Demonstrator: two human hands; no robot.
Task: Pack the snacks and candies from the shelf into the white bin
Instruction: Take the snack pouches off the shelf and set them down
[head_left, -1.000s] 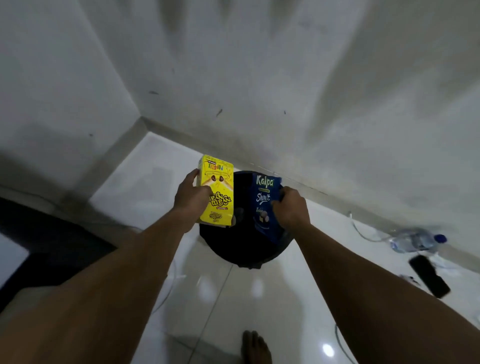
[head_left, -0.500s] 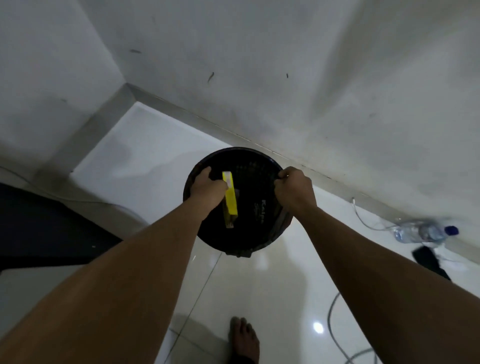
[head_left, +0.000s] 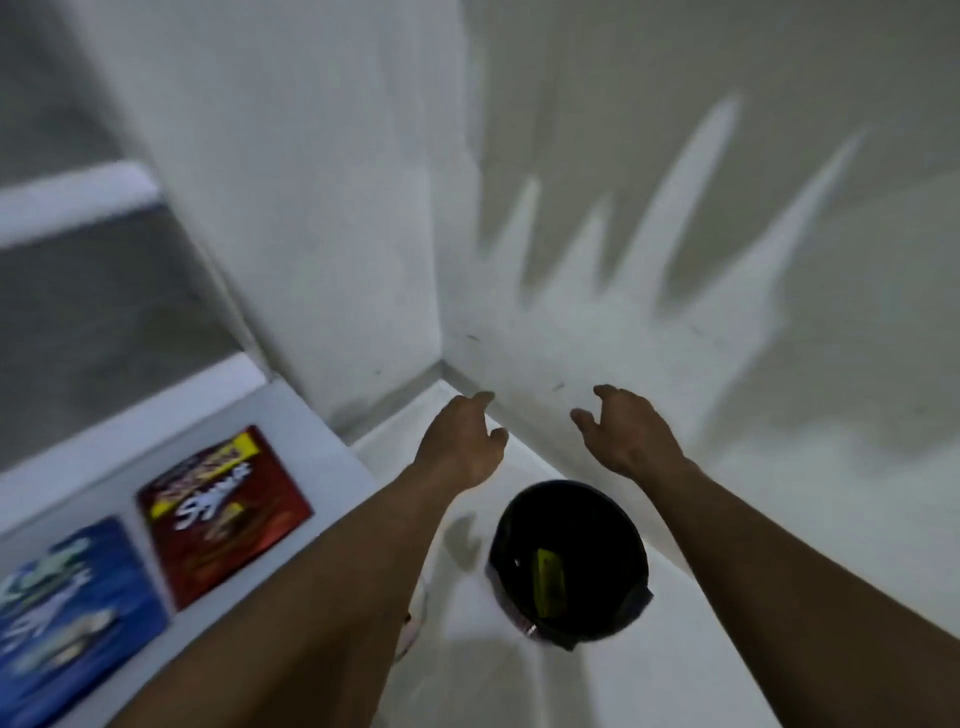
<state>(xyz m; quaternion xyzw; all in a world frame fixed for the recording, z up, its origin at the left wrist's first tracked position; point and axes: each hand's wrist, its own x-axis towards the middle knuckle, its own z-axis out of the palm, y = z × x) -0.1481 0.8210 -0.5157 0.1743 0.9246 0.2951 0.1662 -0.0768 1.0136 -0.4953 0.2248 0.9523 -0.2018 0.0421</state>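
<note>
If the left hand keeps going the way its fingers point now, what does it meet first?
Probably the white wall near the room corner. The left hand, open and empty, points up and away over the floor, with nothing visible between. Depth is unclear, so the gap cannot be judged.

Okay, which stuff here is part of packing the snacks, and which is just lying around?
Part of the job:
- bin, dark inside
- yellow box in the bin
- red pack on the shelf
- blue pack on the shelf
- left hand and right hand, both empty

Lying about:
- nothing clear; a blurred object shows under the left arm
</note>
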